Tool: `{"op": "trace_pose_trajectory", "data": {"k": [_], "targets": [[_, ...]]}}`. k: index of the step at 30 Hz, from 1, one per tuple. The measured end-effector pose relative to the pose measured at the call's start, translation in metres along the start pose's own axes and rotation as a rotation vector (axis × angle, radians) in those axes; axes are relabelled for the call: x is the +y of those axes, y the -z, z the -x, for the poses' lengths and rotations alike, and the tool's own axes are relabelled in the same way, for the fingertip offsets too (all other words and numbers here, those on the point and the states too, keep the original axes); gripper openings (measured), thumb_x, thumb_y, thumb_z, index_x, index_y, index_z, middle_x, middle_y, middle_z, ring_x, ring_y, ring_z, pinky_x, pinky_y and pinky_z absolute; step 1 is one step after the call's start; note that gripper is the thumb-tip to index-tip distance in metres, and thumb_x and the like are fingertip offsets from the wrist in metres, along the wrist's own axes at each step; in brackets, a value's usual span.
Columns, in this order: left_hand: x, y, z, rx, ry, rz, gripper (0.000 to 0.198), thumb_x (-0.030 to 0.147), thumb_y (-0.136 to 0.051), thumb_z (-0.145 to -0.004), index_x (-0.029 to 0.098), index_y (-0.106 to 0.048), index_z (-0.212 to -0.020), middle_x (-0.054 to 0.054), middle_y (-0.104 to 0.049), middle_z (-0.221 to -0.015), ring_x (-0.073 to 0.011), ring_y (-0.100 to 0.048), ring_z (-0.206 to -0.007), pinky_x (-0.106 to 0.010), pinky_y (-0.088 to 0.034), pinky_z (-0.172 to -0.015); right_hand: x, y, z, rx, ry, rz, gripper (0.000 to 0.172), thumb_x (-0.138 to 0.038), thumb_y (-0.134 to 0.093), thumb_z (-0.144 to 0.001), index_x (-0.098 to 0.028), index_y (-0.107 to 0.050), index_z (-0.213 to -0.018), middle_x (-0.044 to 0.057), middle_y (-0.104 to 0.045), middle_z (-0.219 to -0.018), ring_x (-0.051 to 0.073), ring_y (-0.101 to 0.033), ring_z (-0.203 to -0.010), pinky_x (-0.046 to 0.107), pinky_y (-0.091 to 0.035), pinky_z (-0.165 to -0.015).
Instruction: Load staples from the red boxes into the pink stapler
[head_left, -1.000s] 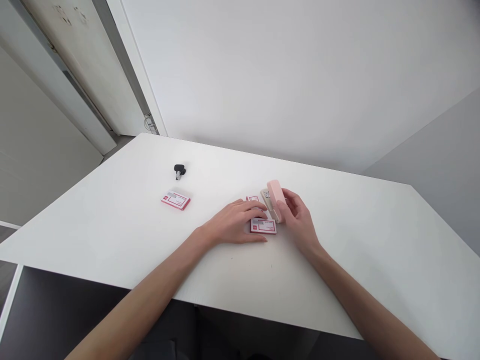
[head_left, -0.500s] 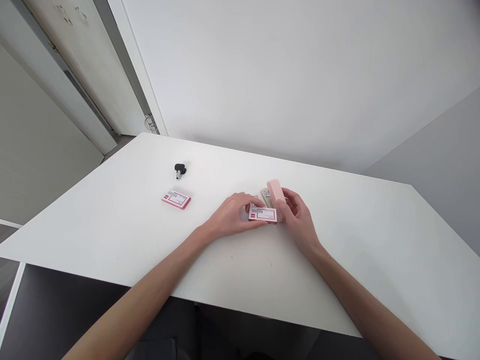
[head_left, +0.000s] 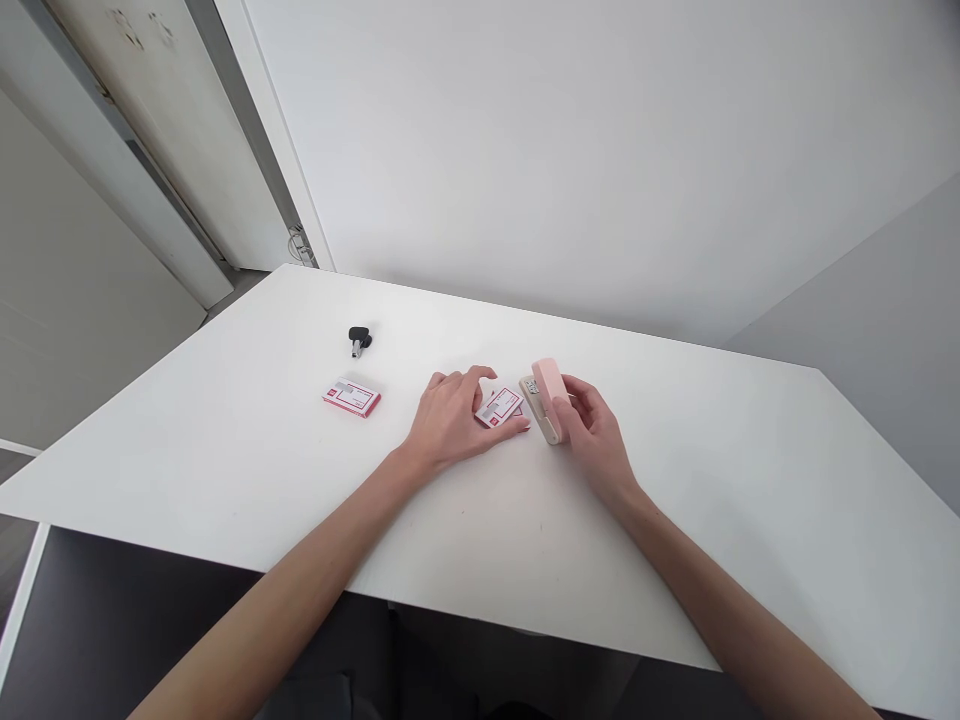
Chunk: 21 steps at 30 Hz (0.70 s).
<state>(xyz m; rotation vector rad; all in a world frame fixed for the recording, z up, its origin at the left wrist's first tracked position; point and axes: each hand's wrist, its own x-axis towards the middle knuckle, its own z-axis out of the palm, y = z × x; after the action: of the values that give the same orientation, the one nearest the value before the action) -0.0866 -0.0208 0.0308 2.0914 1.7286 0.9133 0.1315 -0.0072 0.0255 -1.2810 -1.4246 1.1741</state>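
Note:
A pink stapler (head_left: 552, 385) stands with its top tilted up from the pale base, and my right hand (head_left: 598, 430) is closed around its right side. Just left of it, a small white-and-red box (head_left: 500, 407), seemingly a staple box, lies angled over another such box (head_left: 519, 411) on the table. My left hand (head_left: 457, 415) is around these boxes, thumb and index finger spread wide to either side, without gripping them. Whether the fingers touch the boxes I cannot tell.
Further left on the white table (head_left: 300, 480) lies another white-and-red box (head_left: 352, 396). Behind it is a small black and metal object (head_left: 359, 341). A white wall (head_left: 570, 160) rises along the back edge.
The white-and-red box in my left hand has moved left, away from the stapler, and now rests on the other box. My left fingers have spread off it. My right hand stays on the stapler.

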Motion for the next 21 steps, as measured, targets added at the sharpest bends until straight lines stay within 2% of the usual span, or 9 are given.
{"op": "trace_pose_trajectory", "data": {"k": [5,7,9,11,14,17,21], "targets": [[0.0005,0.0023,0.0009,-0.196,-0.125,0.068,0.072,0.075,-0.075,-0.076,0.025,-0.055,-0.124,0.005,-0.057,-0.077,-0.0203,-0.061,-0.071,-0.043,-0.047,-0.089,-0.0010,-0.0008,0.0009,-0.002,0.004,-0.004,0.047,-0.054,-0.064,-0.097,-0.027,-0.061,-0.135,0.009,-0.067,-0.142,0.028,-0.064,-0.128,0.044,-0.057,-0.100],[-0.0001,0.0031,0.0013,-0.224,-0.151,0.076,0.072,0.074,-0.076,-0.077,0.025,-0.054,-0.126,0.002,-0.060,-0.084,-0.0214,-0.062,-0.076,-0.043,-0.048,-0.087,-0.0016,-0.0009,0.0012,0.000,0.000,-0.001,0.047,-0.055,-0.063,-0.097,-0.027,-0.062,-0.135,0.009,-0.067,-0.141,0.028,-0.064,-0.126,0.044,-0.057,-0.100],[-0.0016,0.0031,0.0018,-0.209,-0.183,0.082,0.074,0.070,-0.078,-0.077,0.026,-0.051,-0.130,-0.003,-0.064,-0.101,-0.0243,-0.065,-0.089,-0.043,-0.050,-0.089,-0.0024,-0.0009,0.0012,0.007,-0.006,0.001,0.048,-0.056,-0.063,-0.096,-0.027,-0.062,-0.134,0.009,-0.068,-0.140,0.028,-0.065,-0.125,0.044,-0.056,-0.100],[-0.0035,0.0023,0.0024,-0.186,-0.210,0.072,0.079,0.066,-0.082,-0.075,0.027,-0.050,-0.136,-0.009,-0.061,-0.123,-0.0271,-0.065,-0.103,-0.043,-0.051,-0.092,-0.0029,-0.0010,0.0010,0.012,-0.010,0.001,0.049,-0.056,-0.064,-0.096,-0.026,-0.062,-0.134,0.010,-0.068,-0.140,0.029,-0.066,-0.123,0.045,-0.056,-0.101],[-0.0058,0.0005,0.0026,-0.159,-0.209,0.045,0.084,0.064,-0.084,-0.073,0.027,-0.048,-0.140,-0.013,-0.053,-0.142,-0.0285,-0.066,-0.108,-0.045,-0.052,-0.095,-0.0029,-0.0010,0.0007,0.009,-0.010,-0.002,0.049,-0.056,-0.064,-0.095,-0.027,-0.062,-0.134,0.010,-0.067,-0.141,0.029,-0.065,-0.125,0.045,-0.056,-0.101],[-0.0071,-0.0011,0.0021,-0.153,-0.200,0.043,0.078,0.062,-0.080,-0.079,0.026,-0.048,-0.141,-0.011,-0.058,-0.144,-0.0290,-0.067,-0.111,-0.048,-0.049,-0.101,-0.0017,-0.0010,0.0007,0.003,-0.001,0.001,0.047,-0.056,-0.063,-0.096,-0.028,-0.062,-0.134,0.009,-0.067,-0.142,0.029,-0.064,-0.127,0.045,-0.056,-0.101],[-0.0082,-0.0032,0.0011,-0.133,-0.145,0.033,0.069,0.063,-0.072,-0.087,0.025,-0.050,-0.140,-0.009,-0.068,-0.135,-0.0304,-0.067,-0.117,-0.048,-0.046,-0.104,-0.0006,-0.0018,0.0014,-0.004,0.009,-0.011,0.048,-0.055,-0.064,-0.096,-0.027,-0.062,-0.135,0.010,-0.067,-0.142,0.029,-0.063,-0.128,0.046,-0.056,-0.102]]}}
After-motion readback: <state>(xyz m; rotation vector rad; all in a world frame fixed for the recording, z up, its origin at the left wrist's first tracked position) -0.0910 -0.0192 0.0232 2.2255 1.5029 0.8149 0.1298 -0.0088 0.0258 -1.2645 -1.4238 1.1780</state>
